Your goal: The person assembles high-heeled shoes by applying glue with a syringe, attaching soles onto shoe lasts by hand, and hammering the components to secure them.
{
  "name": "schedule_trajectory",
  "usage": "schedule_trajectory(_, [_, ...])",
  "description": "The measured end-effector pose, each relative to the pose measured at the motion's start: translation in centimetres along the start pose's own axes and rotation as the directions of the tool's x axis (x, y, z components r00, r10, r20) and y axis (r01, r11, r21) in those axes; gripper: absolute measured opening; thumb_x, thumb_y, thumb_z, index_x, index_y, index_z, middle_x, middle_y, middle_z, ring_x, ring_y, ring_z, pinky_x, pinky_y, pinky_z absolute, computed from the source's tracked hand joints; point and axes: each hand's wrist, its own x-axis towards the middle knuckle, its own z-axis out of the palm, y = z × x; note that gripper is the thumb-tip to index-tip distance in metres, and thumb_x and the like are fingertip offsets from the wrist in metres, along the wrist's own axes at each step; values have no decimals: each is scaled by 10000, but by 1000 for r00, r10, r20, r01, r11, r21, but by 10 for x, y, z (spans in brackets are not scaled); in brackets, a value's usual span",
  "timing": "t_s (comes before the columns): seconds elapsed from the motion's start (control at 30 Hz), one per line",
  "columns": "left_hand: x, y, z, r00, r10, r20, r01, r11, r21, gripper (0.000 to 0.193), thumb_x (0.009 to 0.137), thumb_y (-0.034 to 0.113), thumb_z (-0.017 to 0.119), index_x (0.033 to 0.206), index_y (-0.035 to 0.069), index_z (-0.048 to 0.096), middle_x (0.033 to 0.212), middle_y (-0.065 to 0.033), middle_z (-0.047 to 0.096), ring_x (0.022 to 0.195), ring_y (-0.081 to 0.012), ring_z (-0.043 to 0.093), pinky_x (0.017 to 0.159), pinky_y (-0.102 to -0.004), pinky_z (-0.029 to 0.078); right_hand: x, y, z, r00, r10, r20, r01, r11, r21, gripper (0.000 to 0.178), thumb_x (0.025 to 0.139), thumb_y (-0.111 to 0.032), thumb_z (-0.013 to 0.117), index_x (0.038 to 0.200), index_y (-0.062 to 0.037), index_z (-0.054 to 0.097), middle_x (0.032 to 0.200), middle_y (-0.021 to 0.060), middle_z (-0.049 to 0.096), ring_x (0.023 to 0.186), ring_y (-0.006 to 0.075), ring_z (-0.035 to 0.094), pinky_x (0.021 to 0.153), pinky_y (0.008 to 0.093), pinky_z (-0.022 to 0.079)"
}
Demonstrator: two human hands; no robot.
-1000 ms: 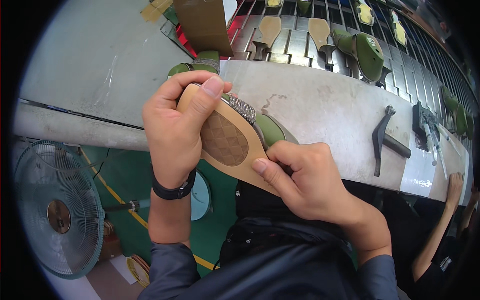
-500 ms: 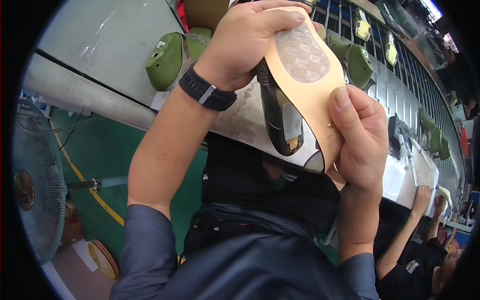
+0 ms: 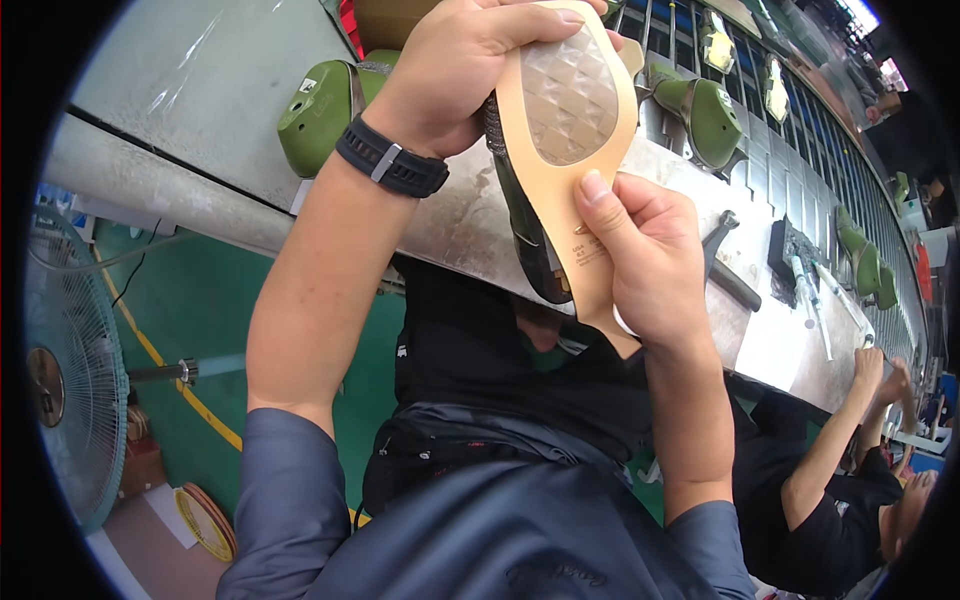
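A tan shoe outsole [image 3: 548, 200] with a clear, faceted forefoot panel [image 3: 570, 95] is held up in front of me. My left hand [image 3: 445, 75] grips its toe end, thumb across the top; its other fingers are mostly hidden behind. Closer to the heel, my right hand [image 3: 655, 260] pinches the sole, thumb on its face. Behind the sole, partly covered, hangs a dark shoe upper [image 3: 520, 225] with a glossy heel part over the bench edge. I cannot tell whether sole and upper touch.
Green shoe lasts [image 3: 315, 115] stand left and right on the metal bench [image 3: 450, 235]. A hammer [image 3: 735, 270] lies right of my right hand, near brushes or pens [image 3: 810, 290]. Bars of a rack [image 3: 690, 30] run behind. A co-worker's hand [image 3: 868, 370] works at far right; a fan [image 3: 70, 370] stands left.
Both hands and the sole have shifted left, and the sole now covers more of the dark upper. The hammer has come into sight. The co-worker's hands have moved slightly.
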Motion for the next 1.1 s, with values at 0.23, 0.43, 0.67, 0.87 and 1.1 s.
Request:
schedule_trajectory(0.23, [1, -6, 5, 994, 46, 101, -59, 989, 132, 502, 1070, 221, 526, 1461, -94, 527, 1415, -264, 634, 1373, -327, 596, 1142, -427, 503, -1, -11, -25, 999, -32, -32, 12, 862, -506, 391, 978, -307, 794, 798, 27, 703, 658, -2, 640, 603, 50, 544, 543, 257, 452])
schedule_trajectory(0.43, [11, -45, 56, 959, 114, 259, -167, 967, 194, 687, 1117, 545, 453, 1400, -55, 632, 1533, -187, 558, 1342, -241, 595, 1122, -382, 475, 14, -67, -63, 939, -336, 65, 342, 905, -255, 500, 908, -265, 850, 1235, 60, 655, 1031, 135, 753, 905, 156, 726, 804, 271, 576])
schedule_trajectory(0.67, [-55, -121, -13, 946, -210, -245, 194, 977, -85, 774, 1126, 629, 282, 1406, -16, 606, 1316, -144, 703, 1210, -200, 646, 1039, -370, 484, -38, -21, -146, 932, -48, -360, 53, 999, 4, 407, 1021, -227, 618, 1284, 85, 623, 1034, 147, 751, 818, 205, 773, 636, 314, 661])
schedule_trajectory(0.87, [-52, -158, 40, 837, 126, -532, -10, 976, 216, 757, 1144, 592, 257, 1205, -32, 682, 1035, -121, 747, 902, -170, 699, 844, -299, 556, -133, 55, -115, 944, 50, -325, 43, 961, 272, 540, 992, -183, 704, 1427, 73, 510, 1233, 184, 707, 1031, 263, 754, 827, 371, 642])
schedule_trajectory(1.1, [0, -135, 37, 943, 182, 280, -314, 768, 558, 938, 1108, 679, 164, 995, -54, 739, 1010, -151, 715, 955, -221, 660, 922, -339, 497, -108, 33, -106, 948, -306, -93, 137, 651, -747, 622, 783, -61, 899, 1351, -24, 650, 952, 82, 689, 759, 158, 648, 627, 297, 513])
